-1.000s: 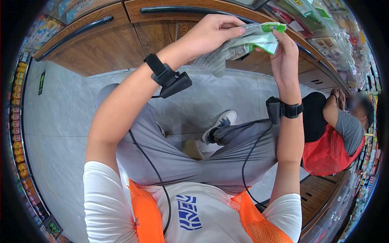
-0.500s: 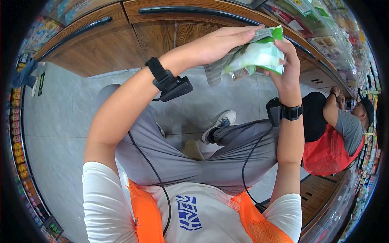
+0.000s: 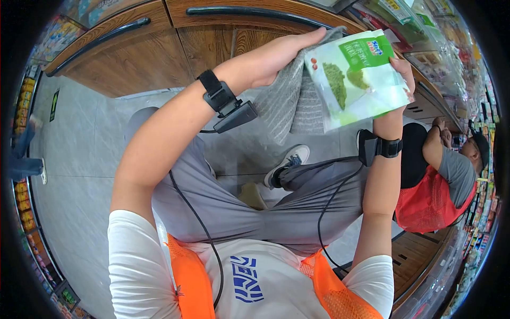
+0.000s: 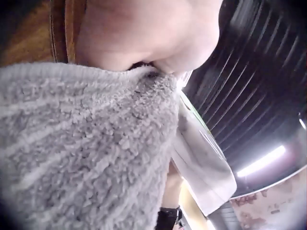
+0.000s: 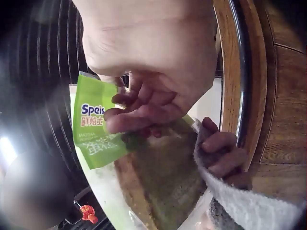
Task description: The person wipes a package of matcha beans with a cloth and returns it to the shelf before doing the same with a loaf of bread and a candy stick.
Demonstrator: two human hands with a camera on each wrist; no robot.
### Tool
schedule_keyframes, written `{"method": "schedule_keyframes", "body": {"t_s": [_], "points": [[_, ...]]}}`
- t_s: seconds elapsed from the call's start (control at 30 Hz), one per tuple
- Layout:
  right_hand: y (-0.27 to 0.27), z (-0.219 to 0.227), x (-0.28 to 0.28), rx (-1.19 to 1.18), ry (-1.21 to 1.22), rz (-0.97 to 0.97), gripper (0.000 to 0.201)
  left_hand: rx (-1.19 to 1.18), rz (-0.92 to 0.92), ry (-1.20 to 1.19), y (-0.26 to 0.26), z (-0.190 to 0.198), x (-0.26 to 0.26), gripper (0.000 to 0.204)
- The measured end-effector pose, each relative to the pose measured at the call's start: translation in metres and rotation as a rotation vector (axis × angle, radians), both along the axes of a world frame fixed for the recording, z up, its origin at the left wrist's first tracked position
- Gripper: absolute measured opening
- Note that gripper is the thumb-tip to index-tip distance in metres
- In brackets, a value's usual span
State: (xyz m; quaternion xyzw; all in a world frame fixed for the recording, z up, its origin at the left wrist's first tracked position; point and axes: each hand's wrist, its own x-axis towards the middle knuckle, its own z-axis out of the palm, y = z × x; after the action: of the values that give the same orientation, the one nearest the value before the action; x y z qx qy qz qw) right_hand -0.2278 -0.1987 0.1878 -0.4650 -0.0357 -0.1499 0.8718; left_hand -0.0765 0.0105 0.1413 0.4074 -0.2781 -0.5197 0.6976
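Note:
My left hand (image 3: 281, 56) grips a grey striped cloth (image 3: 287, 101) by its upper edge, with the thumb in front. Its curled fingertips (image 5: 223, 153) show over the cloth in the right wrist view. The fuzzy cloth (image 4: 91, 143) hangs down and fills much of the left wrist view. My right hand (image 3: 401, 80) pinches a green-and-white food packet (image 3: 356, 85) at its right side. The packet's printed front faces up and overlaps the cloth. In the right wrist view the packet (image 5: 98, 120) shows brownish-green contents through its clear side, under my right hand (image 5: 153, 62).
Wooden cabinets (image 3: 122, 58) with dark handles run along the front. Bagged goods (image 3: 425, 42) fill the shelf at upper right. A person in a red vest (image 3: 435, 202) sits at the right. Someone's legs (image 3: 24, 154) appear at far left by a goods shelf (image 3: 22, 196).
The packet has turned its printed front toward the head view and come nearer, down and to the right. The cloth has spread and hangs lower. A passer-by has appeared at far left.

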Motion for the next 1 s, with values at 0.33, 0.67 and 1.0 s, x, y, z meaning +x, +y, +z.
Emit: {"method": "schedule_keyframes", "body": {"t_s": [0.33, 0.67, 1.0], "points": [[-0.013, -0.004, 0.004, 0.025, -0.017, -0.270, 0.028, -0.214, -0.160, 0.446, -0.012, -0.015, 0.010, 0.047], [0.014, 0.004, 0.002, -0.965, 0.210, -0.422, 0.022, 0.019, 0.068, 0.141, -0.010, -0.012, 0.000, 0.045], [0.028, 0.000, 0.015, -0.933, 0.289, -0.466, 0.033, -0.040, 0.214, -0.045, -0.008, 0.004, 0.001, 0.040]]}}
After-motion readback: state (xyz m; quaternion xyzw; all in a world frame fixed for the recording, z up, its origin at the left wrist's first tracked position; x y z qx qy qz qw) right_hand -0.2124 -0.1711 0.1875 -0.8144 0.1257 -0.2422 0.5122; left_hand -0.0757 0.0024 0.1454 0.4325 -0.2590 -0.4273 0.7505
